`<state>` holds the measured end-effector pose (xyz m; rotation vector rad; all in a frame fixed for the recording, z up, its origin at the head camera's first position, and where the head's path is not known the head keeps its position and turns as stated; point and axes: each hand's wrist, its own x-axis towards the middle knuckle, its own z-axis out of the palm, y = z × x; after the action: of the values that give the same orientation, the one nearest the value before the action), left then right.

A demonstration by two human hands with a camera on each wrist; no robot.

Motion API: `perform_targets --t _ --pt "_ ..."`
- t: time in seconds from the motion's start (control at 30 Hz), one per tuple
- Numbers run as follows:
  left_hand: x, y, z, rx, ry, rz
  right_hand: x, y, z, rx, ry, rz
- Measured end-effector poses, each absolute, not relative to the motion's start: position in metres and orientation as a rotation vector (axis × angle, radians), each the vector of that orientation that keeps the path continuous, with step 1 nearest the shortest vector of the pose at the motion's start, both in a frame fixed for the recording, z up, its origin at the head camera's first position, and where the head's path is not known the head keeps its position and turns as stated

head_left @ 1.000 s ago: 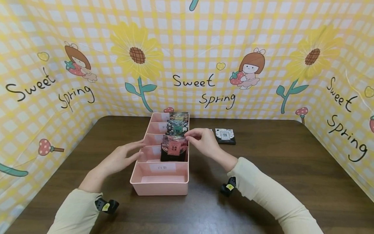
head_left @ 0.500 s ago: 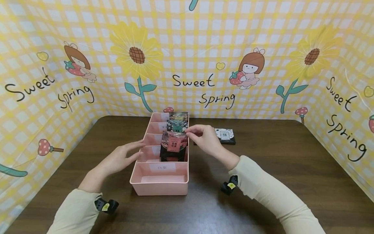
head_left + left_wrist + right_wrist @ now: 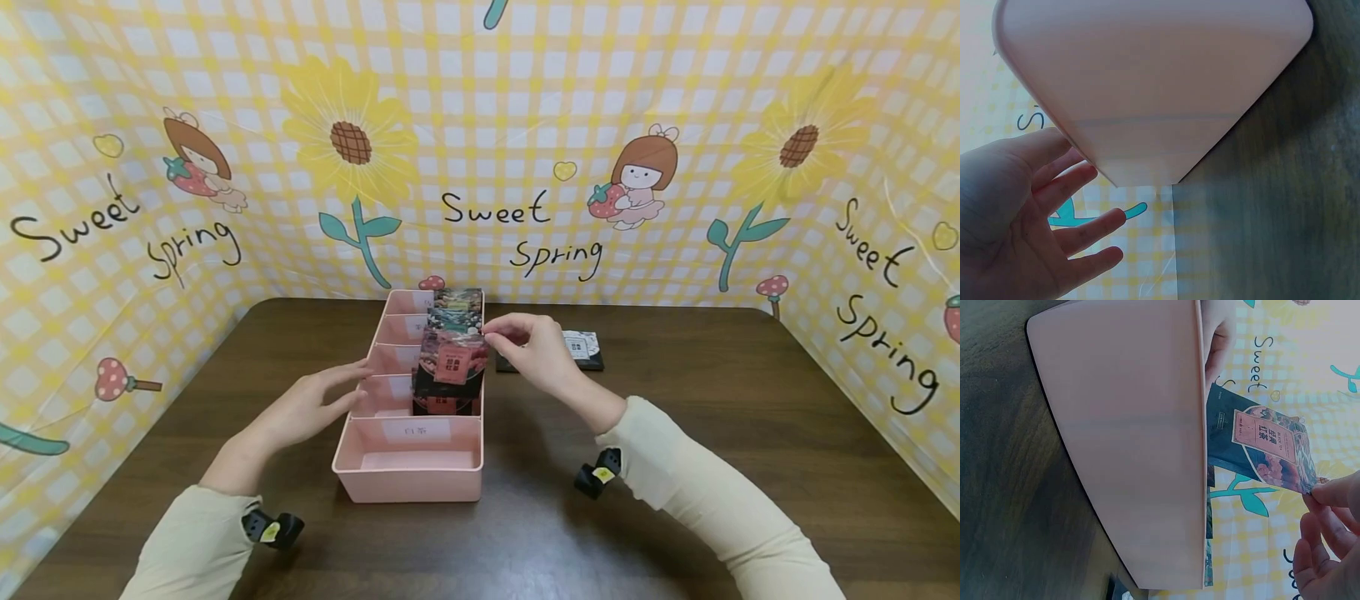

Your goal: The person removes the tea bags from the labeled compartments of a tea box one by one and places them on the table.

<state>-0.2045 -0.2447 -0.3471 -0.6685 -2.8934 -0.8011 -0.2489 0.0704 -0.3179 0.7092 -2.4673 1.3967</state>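
Observation:
My right hand [image 3: 536, 354] pinches a red-and-black tea sachet [image 3: 450, 364] by its top corner between thumb and fingertips. The sachet hangs tilted above a long pink divided box [image 3: 408, 483], its bottom edge close to the rim in the right wrist view. Below it, another red-and-black sachet [image 3: 442, 407] stands in the second compartment from the front. My left hand [image 3: 303, 404] lies along the box's left rim, fingers loosely extended, fingertips right at the edge. Green sachets [image 3: 455, 318] and colourful ones [image 3: 459, 297] stand in compartments farther back.
A white-and-black sachet [image 3: 585, 350] lies flat on the brown table [image 3: 750, 417], with another dark edge beside it partly behind my right hand. The front compartment bears a white label [image 3: 415, 430]. A yellow checked cloth [image 3: 480, 125] surrounds the table's back and sides.
My right hand has risen and shifted slightly right, lifting the red-and-black sachet so that another beneath it shows. My left hand has stayed at the rim.

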Motion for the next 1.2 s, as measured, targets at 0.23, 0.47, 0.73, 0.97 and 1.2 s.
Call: perform_targets --t 0.23,0.47,0.73,0.97,1.2 --pt "-0.206 -0.245 -0.348 -0.667 -2.893 -0.788 -0.247 0.075 -0.314 0.700 -2.465 1.421" --pt "-0.206 -0.246 -0.349 -0.664 -2.895 -0.793 -0.248 0.081 -0.312 0.688 -2.471 1.402" --pt "-0.206 -0.245 -0.349 -0.664 -2.896 -0.789 -0.247 0.088 -0.310 0.667 -2.488 1.387" --pt "-0.207 -0.246 -0.350 -0.666 -2.895 -0.788 -0.247 0.094 -0.312 0.667 -2.491 1.393" --pt "-0.208 -0.247 -0.351 -0.675 -2.891 -0.794 -0.246 0.101 -0.312 0.662 -2.491 1.358"
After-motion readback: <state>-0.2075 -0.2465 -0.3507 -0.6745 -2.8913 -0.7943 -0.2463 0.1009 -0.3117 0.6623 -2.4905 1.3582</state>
